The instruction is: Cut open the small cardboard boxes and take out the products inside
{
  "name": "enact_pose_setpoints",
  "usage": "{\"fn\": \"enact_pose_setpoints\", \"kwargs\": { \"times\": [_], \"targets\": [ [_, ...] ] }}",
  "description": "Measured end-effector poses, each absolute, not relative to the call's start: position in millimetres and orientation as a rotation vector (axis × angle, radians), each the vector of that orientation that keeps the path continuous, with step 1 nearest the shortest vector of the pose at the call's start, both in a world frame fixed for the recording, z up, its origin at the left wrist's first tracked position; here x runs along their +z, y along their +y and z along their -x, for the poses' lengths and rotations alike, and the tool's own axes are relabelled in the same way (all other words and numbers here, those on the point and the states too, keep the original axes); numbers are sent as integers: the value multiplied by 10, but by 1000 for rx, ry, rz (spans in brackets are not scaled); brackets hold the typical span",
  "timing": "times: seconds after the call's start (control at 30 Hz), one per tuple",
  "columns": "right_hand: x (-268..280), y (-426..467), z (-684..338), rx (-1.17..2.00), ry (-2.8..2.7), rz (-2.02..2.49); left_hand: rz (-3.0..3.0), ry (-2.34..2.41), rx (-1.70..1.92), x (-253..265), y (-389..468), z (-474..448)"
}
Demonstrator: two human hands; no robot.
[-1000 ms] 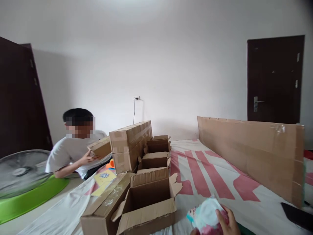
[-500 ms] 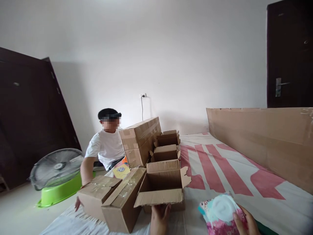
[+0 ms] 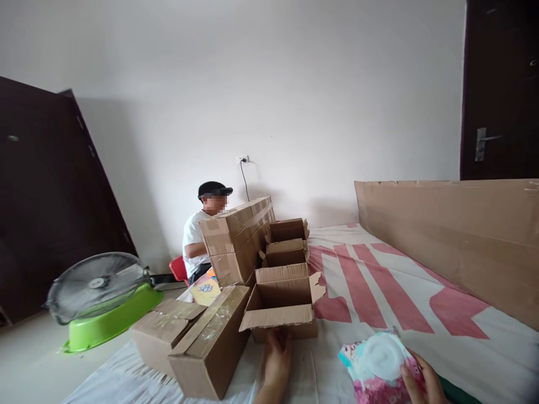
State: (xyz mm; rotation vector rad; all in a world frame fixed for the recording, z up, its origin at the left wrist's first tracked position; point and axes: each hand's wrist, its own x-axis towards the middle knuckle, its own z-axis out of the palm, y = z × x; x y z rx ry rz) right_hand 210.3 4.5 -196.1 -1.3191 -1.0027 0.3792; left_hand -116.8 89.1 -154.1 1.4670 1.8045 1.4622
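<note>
R hand (image 3: 427, 379) pinches the right edge of a soft pink-and-aqua plastic pack w/ a round white lid (image 3: 381, 359): thumb on the face, other fingers mostly hidden; prob. held by the edge so the lid faces up, unblocked. Pack is low right, apart from the boxes; can't tell if it touches the white-and-pink cloth (image 3: 370, 286). L hand (image 3: 277, 362) is under the front flap of the nearest open brown cardboard box (image 3: 278, 320), fingertips hidden, so can't tell if it's pinching or just pressing; likely steadying the box. Open boxes sit mouth-up in a row, prob. for easy access.

Counts: 1 pack; 3 open boxes; 2 closed, taped brown boxes (image 3: 210, 331) side by side, left of the nearest open one; 1 two-tier block of taped brown cartons (image 3: 236, 241), no. per tier unclear; 1 upright brown cardboard panel (image 3: 446, 241) at R, maybe a screen; 1 co-worker in white top & black cap (image 3: 196, 241), beyond the block; 1 round grey fan (image 3: 96, 280) w/ lime-green plastic base (image 3: 105, 325); 2 dark-brown doors (image 3: 54, 213).
</note>
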Motion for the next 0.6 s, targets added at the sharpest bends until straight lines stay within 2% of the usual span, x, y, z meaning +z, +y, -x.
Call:
{"fn": "enact_pose_setpoints", "kwargs": {
  "times": [0.6],
  "targets": [
    [-1969,-7,-2096,330,-1058,1319,-1402,1923,1426,-1513,871,1200]
  ]
}}
